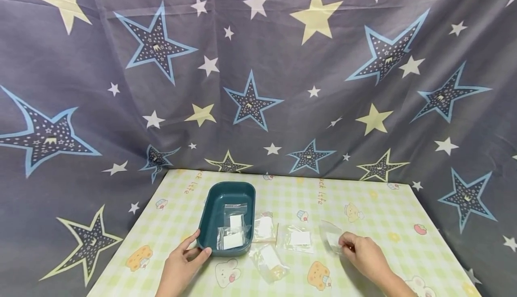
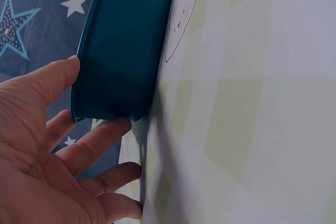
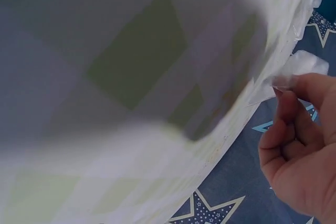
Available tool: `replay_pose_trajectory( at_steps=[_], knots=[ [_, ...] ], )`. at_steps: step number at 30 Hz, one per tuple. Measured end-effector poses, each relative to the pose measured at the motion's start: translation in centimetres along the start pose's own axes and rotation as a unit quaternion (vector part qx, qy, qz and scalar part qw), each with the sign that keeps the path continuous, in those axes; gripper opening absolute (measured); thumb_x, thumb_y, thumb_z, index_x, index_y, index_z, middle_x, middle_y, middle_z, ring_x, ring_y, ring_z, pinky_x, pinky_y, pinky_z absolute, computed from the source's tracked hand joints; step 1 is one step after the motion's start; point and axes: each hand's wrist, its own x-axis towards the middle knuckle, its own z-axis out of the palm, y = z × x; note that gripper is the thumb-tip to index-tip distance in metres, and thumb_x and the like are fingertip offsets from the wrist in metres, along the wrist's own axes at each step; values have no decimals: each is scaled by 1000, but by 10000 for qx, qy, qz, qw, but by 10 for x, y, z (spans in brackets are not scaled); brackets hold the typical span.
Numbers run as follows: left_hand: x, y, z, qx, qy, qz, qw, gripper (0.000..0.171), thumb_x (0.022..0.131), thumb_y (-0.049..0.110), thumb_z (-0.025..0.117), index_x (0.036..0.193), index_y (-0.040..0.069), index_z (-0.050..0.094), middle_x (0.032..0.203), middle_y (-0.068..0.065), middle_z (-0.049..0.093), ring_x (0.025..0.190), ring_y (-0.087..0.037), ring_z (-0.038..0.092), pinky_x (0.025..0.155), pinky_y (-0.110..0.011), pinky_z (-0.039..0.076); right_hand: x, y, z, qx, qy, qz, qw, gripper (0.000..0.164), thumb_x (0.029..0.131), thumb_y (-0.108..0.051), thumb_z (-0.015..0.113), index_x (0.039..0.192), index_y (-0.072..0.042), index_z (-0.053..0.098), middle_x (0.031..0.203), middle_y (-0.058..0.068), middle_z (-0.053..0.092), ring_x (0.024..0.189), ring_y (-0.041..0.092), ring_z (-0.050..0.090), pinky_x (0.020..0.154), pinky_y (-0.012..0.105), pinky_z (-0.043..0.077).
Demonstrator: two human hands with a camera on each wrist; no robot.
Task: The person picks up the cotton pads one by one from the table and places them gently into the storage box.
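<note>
Now the right hand point(image 1: 366, 255) pinches a clear bag point(image 1: 330, 238) just beyond its fingertips, seemingly the picking-up step, while the left hand point(image 1: 180, 264) grips the teal tray point(image 1: 226, 252) by its near corner. Next looks to need a steady pinch.

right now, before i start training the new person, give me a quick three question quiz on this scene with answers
1. How many clear plastic bags with white inserts lie inside the dark teal, rounded rectangular tray?
2. True or false: the bare right hand rests inside the tray.
3. Which corner of the tray does the bare left hand hold? A) far right B) near left C) far left

Key:
1. Two.
2. False; it pinches a translucent plastic bag outside the tray.
3. B.
</note>
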Motion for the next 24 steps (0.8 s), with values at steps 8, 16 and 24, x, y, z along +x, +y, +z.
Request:
replay_pose_trajectory(
  at_steps=[8,16,24],
  knots=[
    [0,2,2,22,36,1,10000,84,91,56,83,160,19,53,121,-20,80,122,-40,74,105,-61,56,1,2,-4,35,-220,64,9997,17,96,-9,78,102,-22,85,90,-11,78,62,-4,47,58,21,42],
    [-2,3,3,62,68,-57,9999,83,93,53,82,161,18,52,121,-21,79,122,-42,74,106,-62,56,6,6,-15,-162,33,-64,9998,19,95,-20,82,112,-13,85,82,-11,69,64,-3,46,57,22,41],
    [-3,4,2,191,45,41,9998,84,92,55,82,161,19,51,120,-20,80,121,-43,74,107,-66,53,8,12,-28,-337,527,-133,9979,22,94,-17,82,115,-12,84,94,-3,78,66,-3,49,57,23,41]
  ],
)
